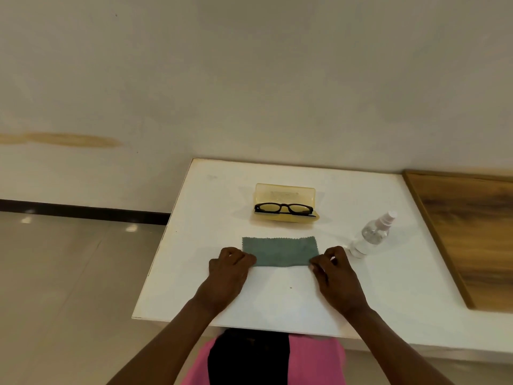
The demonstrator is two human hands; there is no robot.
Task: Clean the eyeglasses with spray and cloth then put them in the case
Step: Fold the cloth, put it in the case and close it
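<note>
Left hand [231, 263], right hand [331, 263] pinch near corners of cloth [279, 250]; soft, limp. Glasses [284, 209] beyond hands, fragile: grab by frame.

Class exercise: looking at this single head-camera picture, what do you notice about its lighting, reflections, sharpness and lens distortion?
Head view: soft, even light with only faint shadows beside the yellow case and spray bottle; small bright reflections on the glossy floor at left; wide-angle lens bows the white table edges; overall slightly soft, so the eyeglasses lack fine detail.
</note>
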